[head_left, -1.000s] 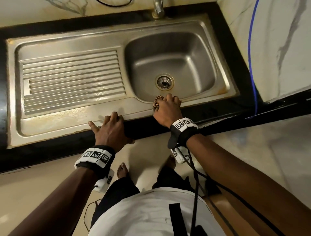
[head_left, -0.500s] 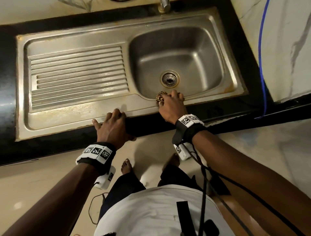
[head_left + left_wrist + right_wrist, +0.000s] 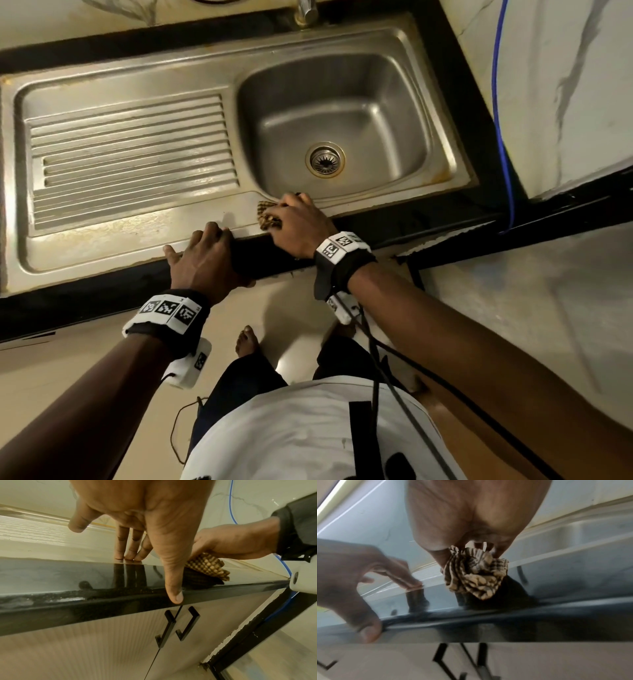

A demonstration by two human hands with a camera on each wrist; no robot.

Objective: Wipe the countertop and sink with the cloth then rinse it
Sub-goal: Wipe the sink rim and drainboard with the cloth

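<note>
Cloth [image 3: 268, 217], checked brown and bunched, sits on the sink [image 3: 212, 209] front rim beside the basin, clamped in my right hand [image 3: 297, 226]. My left hand [image 3: 202, 260] rests with fingers straight on the black tabletop [image 3: 85, 291] edge, just left of it.

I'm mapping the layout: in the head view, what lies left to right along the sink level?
Ribbed drainboard → left hand → cloth → right hand → drain → blue cable.
</note>
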